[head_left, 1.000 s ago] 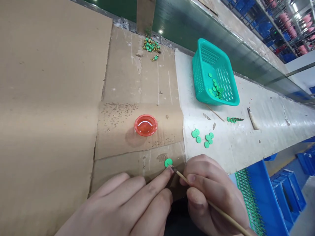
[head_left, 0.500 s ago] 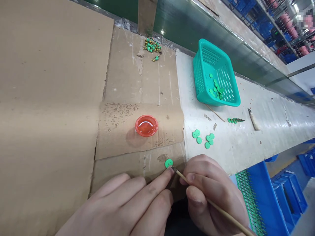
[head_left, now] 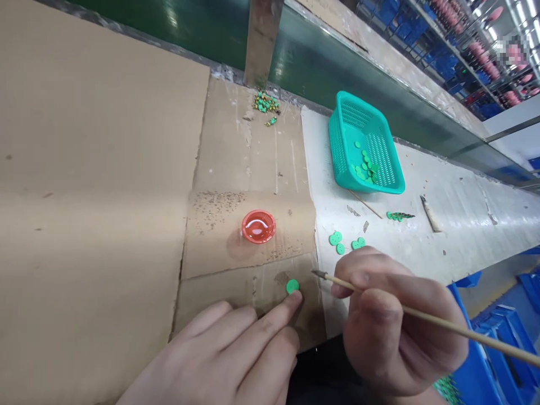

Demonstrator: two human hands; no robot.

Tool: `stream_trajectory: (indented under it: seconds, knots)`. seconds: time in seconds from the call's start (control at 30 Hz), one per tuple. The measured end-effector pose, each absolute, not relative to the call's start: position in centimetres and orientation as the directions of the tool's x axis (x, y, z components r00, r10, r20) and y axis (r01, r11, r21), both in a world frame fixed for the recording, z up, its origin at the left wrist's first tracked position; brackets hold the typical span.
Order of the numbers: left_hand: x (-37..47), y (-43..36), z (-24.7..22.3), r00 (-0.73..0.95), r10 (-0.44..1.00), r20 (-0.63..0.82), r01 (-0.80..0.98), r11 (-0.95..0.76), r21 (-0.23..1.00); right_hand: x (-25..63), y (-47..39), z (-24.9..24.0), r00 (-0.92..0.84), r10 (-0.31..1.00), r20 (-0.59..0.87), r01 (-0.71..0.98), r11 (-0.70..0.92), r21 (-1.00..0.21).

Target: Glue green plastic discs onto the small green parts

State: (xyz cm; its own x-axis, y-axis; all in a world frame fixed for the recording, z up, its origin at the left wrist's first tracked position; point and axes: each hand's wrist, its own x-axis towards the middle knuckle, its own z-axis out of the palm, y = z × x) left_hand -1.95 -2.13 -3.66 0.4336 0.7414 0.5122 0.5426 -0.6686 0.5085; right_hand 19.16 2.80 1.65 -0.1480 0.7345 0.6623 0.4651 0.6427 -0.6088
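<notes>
Brush (head_left: pixel 430 319): lifted off the green button (head_left: pixel 292 286) since the earlier frame; in the head view its dark tip is held to the right, just apart from the button.
Right hand (head_left: pixel 400 334): closed in a pinch around the shaft, between thumb and fingers.
Left hand (head_left: pixel 236 349): loosely curled, index finger extended; nothing is seen gripped, though the palm is hidden — the button is only pinned.
Button: laid flat on the cardboard (head_left: pixel 236 146), its near edge covered by the left index fingertip.
Red dish (head_left: pixel 259 226): set beyond the button, untouched.
Tip work: probably best done with the button kept steady, the tip applied lightly — and the pinning fingertip kept out of its path.
</notes>
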Motion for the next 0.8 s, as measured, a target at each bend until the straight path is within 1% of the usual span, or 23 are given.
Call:
stream_trajectory:
  seconds: [0.13,0.3,0.4,0.8]
  knots:
    - [-1.6,-1.8,-3.7,0.394,0.727,0.562,0.536,-0.679,0.502,17.1,5.6,2.8,-0.159,0.712,0.684,0.448,0.67,-0.592]
    - [-1.4,-1.7,-3.6,0.361,0.734,0.576,0.573,-0.662,0.483,15.5,7.2,2.4,-0.254,0.772,0.583,0.453,0.627,-0.633]
    - [-1.3,-1.7,-3.7,0.357,0.724,0.591,0.568,-0.67,0.478,15.4,7.3,1.9,-0.27,0.779,0.566,0.465,0.621,-0.631]
    - [-1.2,-2.0,-4.0,0.354,0.751,0.558,0.573,-0.646,0.505,15.3,7.5,1.5,-0.268,0.796,0.543,0.471,0.6,-0.647]
